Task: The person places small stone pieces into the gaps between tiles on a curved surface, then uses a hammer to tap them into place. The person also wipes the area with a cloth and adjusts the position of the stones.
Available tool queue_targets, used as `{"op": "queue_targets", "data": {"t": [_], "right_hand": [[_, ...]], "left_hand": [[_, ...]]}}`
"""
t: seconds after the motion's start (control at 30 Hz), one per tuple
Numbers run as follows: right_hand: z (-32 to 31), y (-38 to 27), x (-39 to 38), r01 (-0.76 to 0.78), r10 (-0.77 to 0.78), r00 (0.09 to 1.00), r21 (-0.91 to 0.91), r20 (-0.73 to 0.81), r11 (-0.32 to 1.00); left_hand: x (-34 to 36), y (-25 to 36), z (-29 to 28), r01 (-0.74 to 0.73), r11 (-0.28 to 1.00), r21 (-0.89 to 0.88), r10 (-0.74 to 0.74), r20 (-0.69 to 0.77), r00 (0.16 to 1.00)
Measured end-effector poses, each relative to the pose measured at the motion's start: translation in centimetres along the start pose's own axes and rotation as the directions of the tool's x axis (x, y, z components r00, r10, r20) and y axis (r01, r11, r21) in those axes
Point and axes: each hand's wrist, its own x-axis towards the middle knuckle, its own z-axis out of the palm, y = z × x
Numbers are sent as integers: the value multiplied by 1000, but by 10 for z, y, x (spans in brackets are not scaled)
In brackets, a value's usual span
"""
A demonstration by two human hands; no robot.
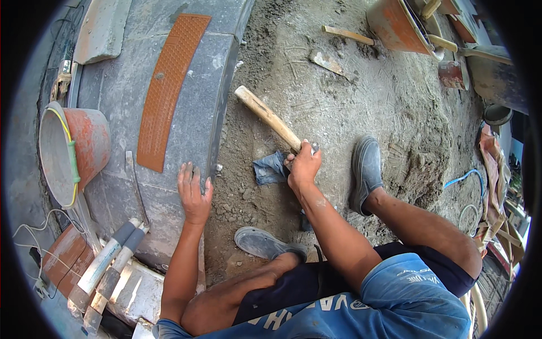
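Dirt (344, 107) beside a grey slab (202, 107): my right grip (305, 166) holds a wooden shaft (270, 119) by its near end, slanting forward-left slabward; my spread left hand (196, 198) is nearer the orange strip (174, 93).

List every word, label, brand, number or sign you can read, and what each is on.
Blue shirt: large white lettering, partly lost in folds; I won't copy its wording.
Same shirt, near the sleeve: smaller white lettering, likewise not copied.
Wooden-handled tool in the right hand, orange strip, bucket: no readable text.
Pipes: any marking is too small to read.
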Motion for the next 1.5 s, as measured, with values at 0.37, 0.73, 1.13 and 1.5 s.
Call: {"op": "queue_targets", "data": {"t": [0.37, 0.73, 1.13, 1.5], "right_hand": [[1, 5, 1, -33, 37, 999, 130, -26, 991], [2, 10, 0, -145, 145, 989, 28, 19, 989], [2, 16, -6, -125, 125, 992, 27, -6, 992], [-1, 7, 1, -36, 46, 996, 132, -73, 991]], "left_hand": [[-1, 0, 2, -1, 1000, 10, 1, -4, 1000], [-2, -2, 2, -2, 1000, 2, 2, -12, 1000], [-2, -2, 3, -12, 1000, 9, 13, -14, 1000], [-2, -2, 2, 2, 1000, -23, -2, -19, 1000]]}}
